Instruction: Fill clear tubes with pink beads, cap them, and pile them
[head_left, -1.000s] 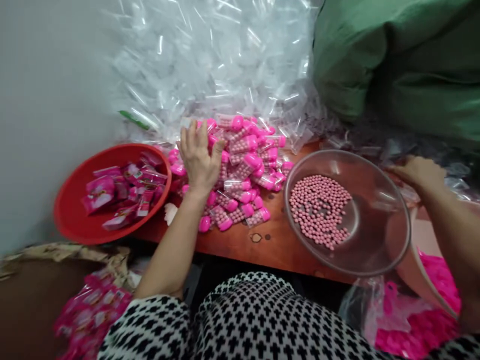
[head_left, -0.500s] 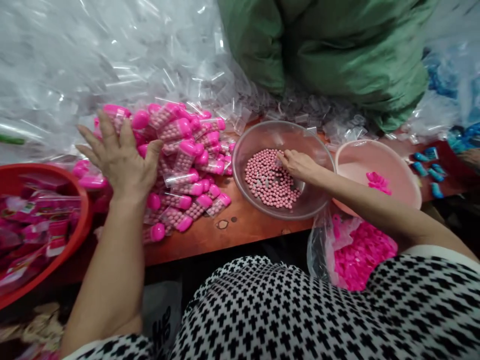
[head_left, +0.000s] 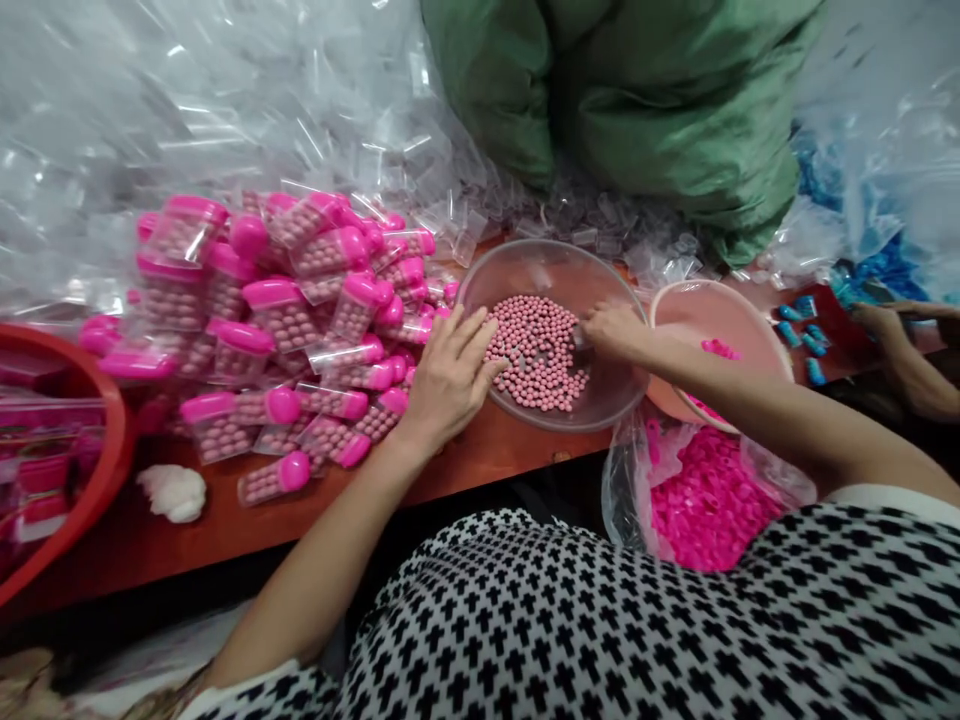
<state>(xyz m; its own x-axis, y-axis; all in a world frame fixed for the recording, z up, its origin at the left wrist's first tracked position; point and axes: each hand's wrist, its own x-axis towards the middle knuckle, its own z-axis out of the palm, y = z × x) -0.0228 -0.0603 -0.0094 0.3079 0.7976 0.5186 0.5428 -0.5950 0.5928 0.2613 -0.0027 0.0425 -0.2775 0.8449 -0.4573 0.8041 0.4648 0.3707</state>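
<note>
My left hand (head_left: 448, 372) rests open on the near left rim of a clear bowl (head_left: 525, 262), its fingers stretched over the small pink balls (head_left: 538, 350) inside. My right hand (head_left: 613, 332) is in the same bowl at its right side, fingers curled round a small clear thing I cannot make out. Left of the bowl lies a heap of clear tubes with pink caps (head_left: 285, 300), filled with pink balls.
A red basin (head_left: 90, 500) of pink packets sits far left. A pink bowl (head_left: 720, 315) stands right of the clear one, above a bag of pink caps (head_left: 709, 505). Clear bags and a green sack (head_left: 652, 110) fill the back. Another person's hand (head_left: 881, 322) reaches near blue caps (head_left: 806, 335).
My left hand left the tube heap and moved right onto the clear bowl's rim. My right hand stayed in the bowl. The view shifted, and another person's hand appeared at right.
</note>
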